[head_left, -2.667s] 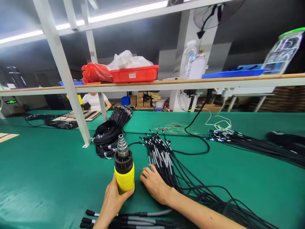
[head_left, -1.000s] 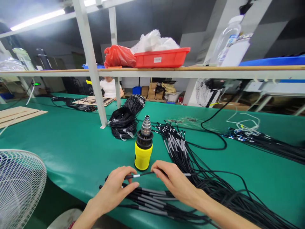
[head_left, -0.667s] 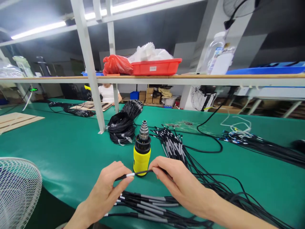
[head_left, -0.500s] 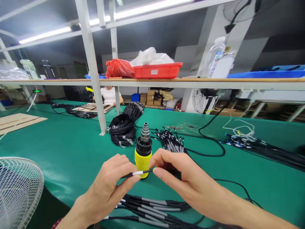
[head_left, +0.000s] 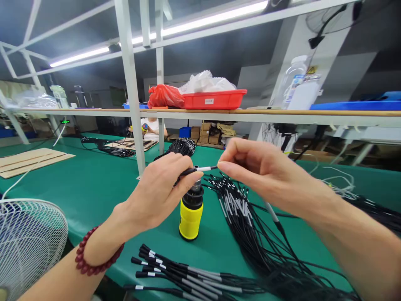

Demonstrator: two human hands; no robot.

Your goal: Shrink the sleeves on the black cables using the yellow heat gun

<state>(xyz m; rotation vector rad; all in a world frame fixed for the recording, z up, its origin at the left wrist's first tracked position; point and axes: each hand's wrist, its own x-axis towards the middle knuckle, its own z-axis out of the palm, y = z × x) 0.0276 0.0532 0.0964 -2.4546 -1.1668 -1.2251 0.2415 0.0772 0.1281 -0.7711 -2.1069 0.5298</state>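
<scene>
**Thin cable stretched between two hands above the yellow heat gun**

A slim black cable (head_left: pixel 200 169) with a short white sleeve near its end runs level between both hands, directly over the ribbed metal nozzle of the heat gun (head_left: pixel 191 211). The left hand (head_left: pixel 163 190) pinches the cable's dark end between thumb and forefinger; the right hand (head_left: pixel 260 171) grips the other side with thumb and fingertips, and the rest of the cable drops away beneath that palm. A string of round dark-red beads (head_left: pixel 94 257) circles the left wrist.

The heat gun stands upright on the smooth green mat (head_left: pixel 94 188), its body glossy yellow plastic under a black collar. In front of it lies a neat row of finished cables (head_left: pixel 181 280) with grey sleeves and white bands. To its right sprawls a loose fan of black cables (head_left: pixel 241 213), their tips capped white. Behind it sits a coiled black bundle (head_left: pixel 181 147), partly hidden by the left hand. A white wire fan guard (head_left: pixel 28 238) stands far left of it. Above, a shelf carries a red plastic tray (head_left: pixel 214 99).
</scene>
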